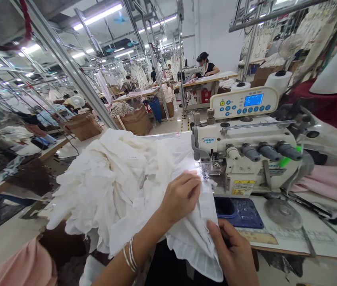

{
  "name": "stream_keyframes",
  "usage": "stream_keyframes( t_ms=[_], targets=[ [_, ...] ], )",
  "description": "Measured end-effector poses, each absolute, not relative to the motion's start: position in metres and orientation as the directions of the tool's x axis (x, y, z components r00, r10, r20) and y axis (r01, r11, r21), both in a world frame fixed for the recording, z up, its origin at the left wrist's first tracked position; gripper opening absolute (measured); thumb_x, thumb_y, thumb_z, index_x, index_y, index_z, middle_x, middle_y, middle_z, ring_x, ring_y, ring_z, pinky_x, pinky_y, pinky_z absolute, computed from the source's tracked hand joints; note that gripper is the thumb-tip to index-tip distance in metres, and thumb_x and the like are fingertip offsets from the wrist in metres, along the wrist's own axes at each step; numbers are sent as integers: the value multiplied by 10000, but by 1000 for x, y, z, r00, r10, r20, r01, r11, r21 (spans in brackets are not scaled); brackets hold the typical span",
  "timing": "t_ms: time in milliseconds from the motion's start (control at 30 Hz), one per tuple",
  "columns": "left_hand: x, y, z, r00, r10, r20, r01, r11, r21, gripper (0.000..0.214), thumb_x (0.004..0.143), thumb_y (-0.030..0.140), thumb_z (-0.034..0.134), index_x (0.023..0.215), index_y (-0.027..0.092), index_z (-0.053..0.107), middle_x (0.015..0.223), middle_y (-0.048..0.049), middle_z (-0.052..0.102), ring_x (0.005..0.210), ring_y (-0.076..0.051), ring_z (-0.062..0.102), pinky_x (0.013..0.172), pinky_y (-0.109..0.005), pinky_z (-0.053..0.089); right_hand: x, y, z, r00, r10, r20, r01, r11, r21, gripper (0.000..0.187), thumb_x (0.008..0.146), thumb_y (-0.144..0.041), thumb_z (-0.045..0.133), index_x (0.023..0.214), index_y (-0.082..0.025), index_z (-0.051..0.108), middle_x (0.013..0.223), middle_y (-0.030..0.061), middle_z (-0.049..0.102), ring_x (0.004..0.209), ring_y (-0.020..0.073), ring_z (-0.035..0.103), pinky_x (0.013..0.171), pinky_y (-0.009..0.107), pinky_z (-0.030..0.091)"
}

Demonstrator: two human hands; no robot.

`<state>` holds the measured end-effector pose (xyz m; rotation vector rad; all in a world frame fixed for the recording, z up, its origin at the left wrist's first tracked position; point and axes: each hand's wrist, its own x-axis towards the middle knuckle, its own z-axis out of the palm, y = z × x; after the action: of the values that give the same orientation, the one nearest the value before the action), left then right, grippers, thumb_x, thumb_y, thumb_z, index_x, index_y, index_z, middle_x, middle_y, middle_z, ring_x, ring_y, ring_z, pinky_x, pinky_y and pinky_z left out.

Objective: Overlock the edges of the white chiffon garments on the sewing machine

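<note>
The left hand lies flat on a big pile of thin white cloth. Its fingers sit close together and press down, so its grip is open and not clamped on anything. Two thin silver bangles go around that wrist. The right hand is at the near edge of the cloth, by a frilly hem. Its thumb lies on top and its fingers curl behind, so its grip looks clamped on the cloth.

The cloth sits on a white work surface and hangs down past the near side. One part of it runs right up to a cream sewing machine, by the clear foot guard. The machine says JACK on the front. Above it is a control box with a small blue screen and blue buttons. A white thread cone stands behind the box.

To the right of the hands lie a dark blue mat, a round gray disc and a wooden ruler. Pink cloth lies at the far right. Far off, a co-worker sits at another surface in a long room full of metal racks.
</note>
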<state>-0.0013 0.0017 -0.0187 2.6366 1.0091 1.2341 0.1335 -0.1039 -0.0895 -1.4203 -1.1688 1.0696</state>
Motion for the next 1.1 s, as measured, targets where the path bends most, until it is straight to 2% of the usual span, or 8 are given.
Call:
stream_keyframes(
  t_ms=[67, 300, 433, 600, 833, 900, 967, 1100],
  targets=[
    [-3, 6, -15, 467, 585, 663, 535, -784, 315, 186, 873, 45, 480, 928, 171, 605, 987, -63, 668, 1046, -178, 620, 950, -361, 542, 132, -101, -90, 146, 988, -44, 118, -62, -991, 384, 861, -526, 541, 675, -189, 533, 592, -35, 465, 566, 115, 378, 536, 204, 333],
    [0, -17, -15, 549, 458, 700, 558, -824, 101, 182, 831, 82, 565, 999, 137, 605, 999, -89, 677, 1066, -227, 616, 963, -416, 538, 130, -101, -90, 149, 988, -37, 89, -50, -995, 398, 868, -530, 535, 674, -183, 517, 588, -59, 321, 569, 108, 301, 519, 218, 276],
    [-4, -13, -17, 516, 509, 689, 541, -817, 199, 193, 841, 34, 542, 978, 151, 611, 1013, -60, 690, 1068, -183, 623, 992, -353, 526, 130, -101, -88, 134, 989, -55, 82, -67, -994, 394, 865, -538, 540, 719, -173, 548, 599, -53, 367, 569, 107, 300, 525, 221, 278],
    [-10, 6, -14, 524, 577, 627, 504, -803, 318, 147, 880, 86, 519, 944, 167, 622, 1006, -53, 692, 1070, -169, 627, 972, -329, 531, 129, -93, -81, 140, 990, -33, 76, -44, -996, 389, 866, -538, 540, 732, -174, 572, 598, -45, 427, 573, 112, 364, 543, 216, 309],
    [-6, 21, -10, 543, 596, 592, 514, -793, 326, 162, 910, 125, 473, 906, 178, 626, 1036, -64, 684, 1022, -168, 634, 926, -327, 535, 129, -75, -64, 159, 987, -5, 18, -8, -1000, 392, 852, -536, 567, 707, -171, 573, 582, -48, 414, 555, 100, 343, 498, 210, 275],
    [-8, 22, -14, 516, 611, 601, 515, -781, 353, 166, 914, 132, 468, 944, 181, 624, 1064, -64, 674, 1068, -169, 612, 976, -340, 504, 130, -74, -63, 172, 985, -30, -40, -23, -999, 400, 829, -541, 604, 683, -171, 565, 565, -56, 387, 540, 89, 314, 478, 203, 251],
    [-20, 23, -20, 398, 706, 586, 591, -686, 425, 202, 919, 145, 444, 1031, 191, 607, 1132, -68, 648, 1133, -173, 576, 1023, -356, 466, 130, -76, -66, 124, 986, -112, -197, -87, -977, 400, 805, -546, 642, 685, -170, 579, 555, -57, 405, 524, 81, 312, 463, 192, 249],
    [-66, 23, -33, 158, 900, 406, 776, -367, 512, 434, 856, 146, 445, 1289, 170, 455, 1327, -119, 529, 1236, -212, 506, 1050, -394, 425, 118, -94, -78, -130, 964, -233, -510, -266, -818, 369, 732, -516, 746, 884, -182, 702, 694, -2, 638, 539, 80, 436, 479, 175, 337]
  ],
)
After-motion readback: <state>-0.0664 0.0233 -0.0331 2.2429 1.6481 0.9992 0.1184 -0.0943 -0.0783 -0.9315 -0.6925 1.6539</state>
